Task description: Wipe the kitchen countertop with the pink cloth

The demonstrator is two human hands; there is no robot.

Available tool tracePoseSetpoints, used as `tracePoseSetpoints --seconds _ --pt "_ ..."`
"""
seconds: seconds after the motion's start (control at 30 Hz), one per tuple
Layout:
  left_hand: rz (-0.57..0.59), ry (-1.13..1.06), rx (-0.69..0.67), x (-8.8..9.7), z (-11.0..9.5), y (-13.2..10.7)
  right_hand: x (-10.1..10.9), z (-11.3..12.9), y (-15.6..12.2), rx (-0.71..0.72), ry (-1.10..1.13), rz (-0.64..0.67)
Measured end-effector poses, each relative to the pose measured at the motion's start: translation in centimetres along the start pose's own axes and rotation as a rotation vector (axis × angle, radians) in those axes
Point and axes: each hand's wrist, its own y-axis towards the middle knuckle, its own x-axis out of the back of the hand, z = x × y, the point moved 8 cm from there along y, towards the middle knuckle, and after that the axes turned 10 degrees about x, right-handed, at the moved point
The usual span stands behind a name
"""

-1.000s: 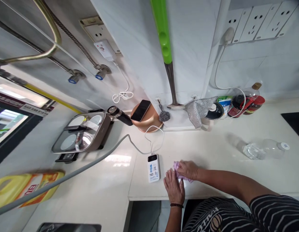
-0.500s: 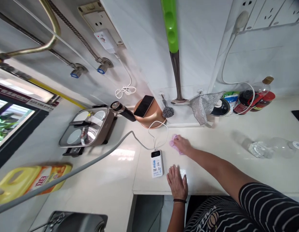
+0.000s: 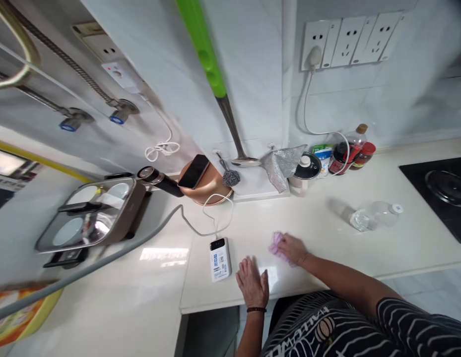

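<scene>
My right hand presses a small pink cloth onto the white countertop, fingers curled over it. My left hand lies flat on the counter near the front edge, fingers stretched out and holding nothing. A white power bank lies just left of my left hand, with a white cable running from it toward the back.
A clear plastic bottle lies on its side to the right. At the back stand a copper plate with a phone, a steel scrubber, a silver cloth, a small pot and sauce jars. An electric grill sits left, a black hob right.
My right hand drew the pink cloth back from the rear of the counter toward me and to the right. The left hand stayed flat. The view swung right.
</scene>
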Motion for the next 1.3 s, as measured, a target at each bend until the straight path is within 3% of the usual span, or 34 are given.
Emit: tracePoseSetpoints --seconds 0.13,0.23,0.33,0.5,0.6,0.67,0.73,0.87,0.97,1.03,1.1,1.3 --pt "0.011 0.012 -0.017 0.3 -0.6 0.2 5.5 -10.4 -4.1 -0.379 -0.1 -0.03" --pt "0.012 0.021 -0.023 0.7 -1.2 0.3 8.9 -15.2 -9.5 -0.634 -0.122 -0.061" --pt "0.02 0.017 -0.024 1.0 -1.7 0.5 9.4 -14.8 -13.6 -0.71 -0.122 -0.063" --pt "0.043 0.015 0.011 1.0 -2.0 1.1 5.2 -8.7 -15.3 -0.569 -0.063 0.01" --pt "0.053 0.017 0.011 0.8 -2.3 1.2 3.8 -7.9 -16.6 -0.526 0.006 0.03" --pt "0.049 0.022 0.028 0.8 -2.5 1.3 4.9 -9.8 -19.0 -0.597 0.007 -0.002" --pt "0.037 0.03 0.05 0.7 -2.5 1.4 7.3 -13.0 -22.6 -0.718 -0.027 -0.051" --pt "0.043 0.034 0.041 0.4 -2.3 1.5 13.0 -20.1 -31.8 -1.05 -0.105 -0.155" --pt "0.06 0.039 0.028 0.1 -2.1 1.6 15.4 -22.9 -36.3 -1.276 -0.133 -0.25" --pt "0.06 0.05 0.03 0.2 -2.1 1.7 15.4 -22.9 -36.2 -1.303 -0.123 -0.289" --pt "0.056 0.056 0.028 0.4 -2.4 1.7 14.3 -21.4 -33.4 -1.218 -0.093 -0.28" --pt "0.038 0.059 0.037 0.9 -3.4 1.6 7.1 -11.7 -20.1 -0.693 -0.025 -0.049"
